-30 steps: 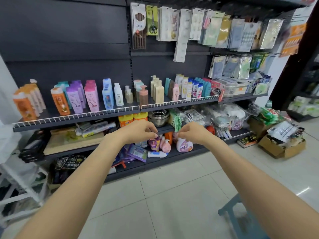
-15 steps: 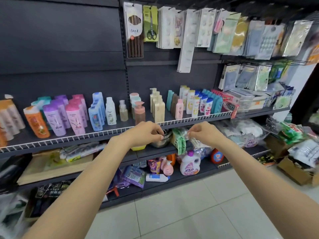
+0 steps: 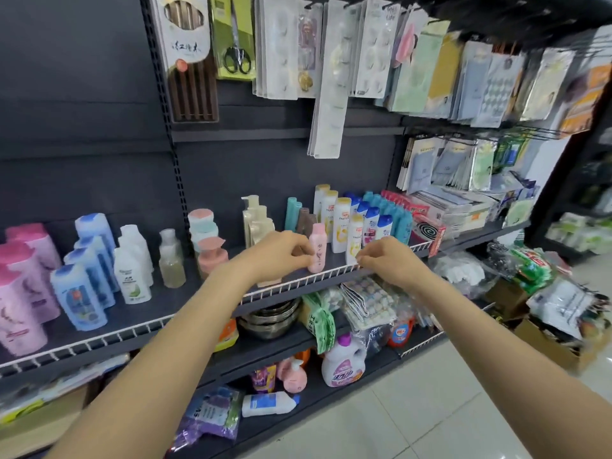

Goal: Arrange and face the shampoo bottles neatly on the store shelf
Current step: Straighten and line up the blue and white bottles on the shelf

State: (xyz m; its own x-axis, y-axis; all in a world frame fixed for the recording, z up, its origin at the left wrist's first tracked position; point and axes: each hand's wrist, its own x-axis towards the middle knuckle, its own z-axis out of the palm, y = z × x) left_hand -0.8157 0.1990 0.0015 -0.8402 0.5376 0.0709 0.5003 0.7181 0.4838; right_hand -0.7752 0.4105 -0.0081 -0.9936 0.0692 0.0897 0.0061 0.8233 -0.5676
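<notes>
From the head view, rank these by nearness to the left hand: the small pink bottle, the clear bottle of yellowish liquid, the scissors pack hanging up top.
1. Small pink bottle: at the left hand's fingertips, shelf front.
2. Clear bottle of yellowish liquid: same shelf, off to the hand's left.
3. Scissors pack: hanging high on the back panel, well above.

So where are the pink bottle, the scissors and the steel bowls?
pink bottle (image 3: 318, 246), head view, on its label.
scissors (image 3: 237, 58), head view, on the black handles.
steel bowls (image 3: 270, 318), head view, on the outer wall.
</notes>
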